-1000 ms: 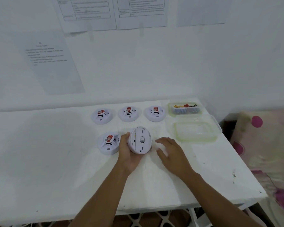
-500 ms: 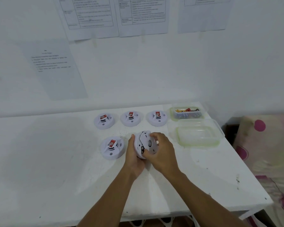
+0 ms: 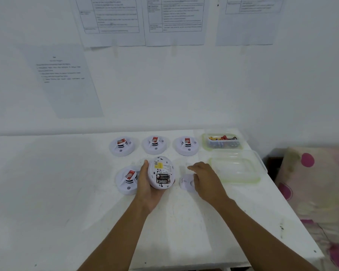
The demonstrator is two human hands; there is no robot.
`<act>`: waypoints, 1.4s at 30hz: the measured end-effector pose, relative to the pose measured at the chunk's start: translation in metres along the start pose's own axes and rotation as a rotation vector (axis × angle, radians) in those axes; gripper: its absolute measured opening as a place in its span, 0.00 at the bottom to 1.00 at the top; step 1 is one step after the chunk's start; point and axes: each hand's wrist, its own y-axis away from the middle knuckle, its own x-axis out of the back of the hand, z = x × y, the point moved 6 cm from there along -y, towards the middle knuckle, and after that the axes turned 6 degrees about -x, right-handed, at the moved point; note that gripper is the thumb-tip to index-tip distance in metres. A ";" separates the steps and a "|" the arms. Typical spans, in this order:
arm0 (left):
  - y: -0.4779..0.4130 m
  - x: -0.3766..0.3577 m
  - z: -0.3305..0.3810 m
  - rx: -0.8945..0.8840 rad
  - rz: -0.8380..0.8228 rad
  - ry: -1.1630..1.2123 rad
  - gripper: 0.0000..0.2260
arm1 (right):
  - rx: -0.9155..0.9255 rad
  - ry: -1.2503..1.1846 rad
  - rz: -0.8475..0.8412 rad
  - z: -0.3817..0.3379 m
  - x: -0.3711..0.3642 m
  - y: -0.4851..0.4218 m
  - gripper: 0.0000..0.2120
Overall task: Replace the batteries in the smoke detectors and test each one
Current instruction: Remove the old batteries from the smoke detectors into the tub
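Gripped in left hand [image 3: 147,189], fingers curled round rim: smoke detector [image 3: 160,166], underside up, batteries [image 3: 162,179] exposed, above the table [image 3: 47,192] toward its far edge. Right hand [image 3: 205,178] loosely spread, touching detached cover [image 3: 185,184] lying just beside.

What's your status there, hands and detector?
Left hand grips round white smoke detector, back up, black batteries exposed. Right hand, fingers relaxed, over white plastic cover. Second white detector close beside left hand.
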 end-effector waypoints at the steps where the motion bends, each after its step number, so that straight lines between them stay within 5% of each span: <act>1: -0.001 0.001 0.000 0.005 0.002 0.009 0.30 | 0.050 0.019 0.006 -0.003 -0.001 0.002 0.18; 7: -0.005 0.000 0.000 0.047 -0.026 0.021 0.31 | 0.205 0.051 -0.168 -0.015 -0.008 0.010 0.13; 11: -0.006 -0.004 0.000 0.057 -0.049 0.035 0.30 | 0.150 -0.017 -0.207 -0.007 -0.010 0.006 0.17; 17: -0.008 -0.013 0.002 0.042 -0.069 0.075 0.27 | 0.089 -0.226 0.057 -0.028 0.012 0.002 0.15; 33: 0.000 -0.037 -0.014 0.024 -0.095 -0.094 0.19 | -0.004 -0.516 0.178 -0.061 0.016 0.002 0.10; 42: -0.004 -0.044 -0.021 0.059 -0.074 -0.005 0.21 | 0.313 -0.288 0.111 -0.062 0.022 0.014 0.09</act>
